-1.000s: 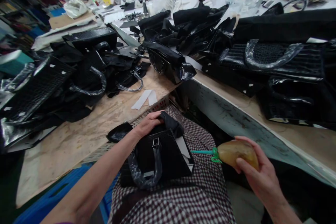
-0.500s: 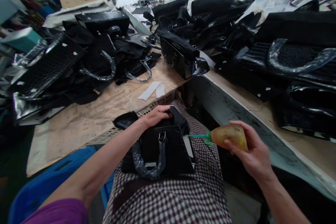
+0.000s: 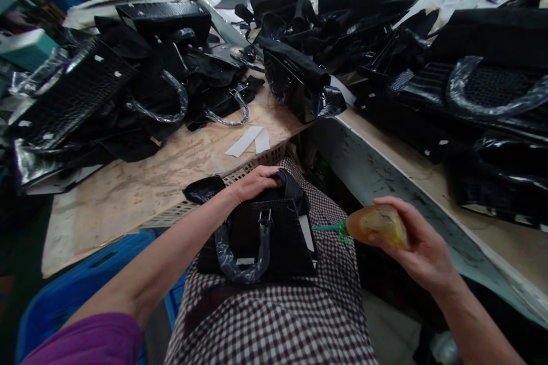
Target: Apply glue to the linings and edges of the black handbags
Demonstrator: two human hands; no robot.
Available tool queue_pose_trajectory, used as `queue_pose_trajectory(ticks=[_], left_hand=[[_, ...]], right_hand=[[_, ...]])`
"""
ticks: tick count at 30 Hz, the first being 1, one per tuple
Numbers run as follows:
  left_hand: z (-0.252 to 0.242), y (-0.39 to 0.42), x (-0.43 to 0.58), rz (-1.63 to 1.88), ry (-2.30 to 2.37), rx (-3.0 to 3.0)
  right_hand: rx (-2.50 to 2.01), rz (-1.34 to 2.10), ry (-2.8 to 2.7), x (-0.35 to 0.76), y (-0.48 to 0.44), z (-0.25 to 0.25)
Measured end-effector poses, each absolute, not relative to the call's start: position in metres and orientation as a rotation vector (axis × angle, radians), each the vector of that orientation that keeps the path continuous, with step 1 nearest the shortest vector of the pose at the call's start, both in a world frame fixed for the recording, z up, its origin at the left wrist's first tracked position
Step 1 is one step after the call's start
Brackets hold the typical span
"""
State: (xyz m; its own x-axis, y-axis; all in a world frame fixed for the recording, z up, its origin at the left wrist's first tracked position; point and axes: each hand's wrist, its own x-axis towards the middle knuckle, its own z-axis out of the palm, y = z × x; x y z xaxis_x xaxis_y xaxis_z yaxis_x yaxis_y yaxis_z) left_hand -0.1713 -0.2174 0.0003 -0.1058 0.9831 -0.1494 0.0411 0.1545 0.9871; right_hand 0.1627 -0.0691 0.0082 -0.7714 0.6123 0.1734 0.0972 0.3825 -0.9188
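A black handbag [image 3: 282, 242] with a plastic-wrapped handle [image 3: 244, 265] lies on my lap, on a checkered cloth [image 3: 274, 319]. My left hand [image 3: 259, 182] grips black fabric [image 3: 293, 191] at the bag's far edge, its fingertips partly hidden in the folds. A squeeze bottle [image 3: 377, 227] of yellowish liquid is held on its side in my right hand [image 3: 413, 242]. Its thin green nozzle points left, with the tip close to the white strip [image 3: 307, 234] at the bag's right side.
Black bags are piled on the wooden table [image 3: 171, 182] at the left and on the right-hand bench [image 3: 505, 239]. Two white strips [image 3: 246, 141] lie near the table's edge. A blue crate [image 3: 85, 274] stands below left, by a beige basket [image 3: 171, 215].
The bottle in my right hand has moved slightly right, its nozzle tip drawing back a little from the bag. My left hand keeps its hold on the fabric. The view has shifted slightly.
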Motion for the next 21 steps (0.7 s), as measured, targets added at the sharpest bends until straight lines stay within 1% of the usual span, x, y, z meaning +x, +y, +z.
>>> queue_pose_trajectory(ticks=[4, 12, 21], left_hand=[[-0.0004, -0.2163, -0.1717, 1.148, 1.397, 1.087], [0.0017, -0.2141, -0.1701, 1.131, 1.398, 1.102], [0.0029, -0.2128, -0.1691, 1.124, 1.389, 1.098]], right_hand=[[-0.573, 1.347, -2.255, 0.1703, -0.0696, 0.0072], [-0.568, 1.402, -2.075, 0.1652, -0.0740, 0.0046], [-0.526, 1.371, -2.253, 0.1700, -0.0713, 0.0031]])
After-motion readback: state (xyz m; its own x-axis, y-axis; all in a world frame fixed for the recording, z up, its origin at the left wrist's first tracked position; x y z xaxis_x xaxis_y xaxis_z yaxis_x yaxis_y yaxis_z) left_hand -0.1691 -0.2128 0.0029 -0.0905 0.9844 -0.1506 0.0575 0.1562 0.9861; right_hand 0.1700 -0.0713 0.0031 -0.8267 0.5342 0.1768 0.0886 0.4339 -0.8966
